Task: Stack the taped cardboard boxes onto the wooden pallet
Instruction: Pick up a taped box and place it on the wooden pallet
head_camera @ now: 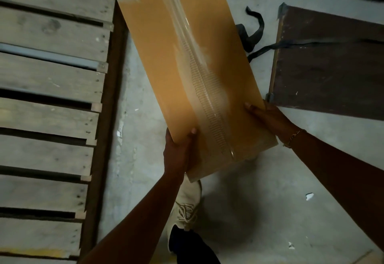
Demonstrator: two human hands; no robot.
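The taped cardboard box is long and tan, with a strip of clear tape running down the seam of its top face. It is held off the concrete floor in both hands, its long axis pointing away from the person and leaning slightly to the left.

The left hand grips the box's near left corner. Its thumb is pressed on the top face and its fingers are curled under the edge, out of sight. The right hand grips the near part of the box's right edge, thumb laid on the top face beside the tape and the other fingers wrapped round the side. A gold chain bracelet sits on that wrist.

Below the box's near end a pale lace-up shoe stands on the floor.

Left of the box lies the wooden pallet, its grey slats bare with dark gaps between them. The box is not on it. Only the box's far left corner comes near the pallet's edge.

Right of the box a black strap lies curled on the floor and trails onto a dark brown board lying flat. Further right of the box's near end, a small white scrap lies on the floor.
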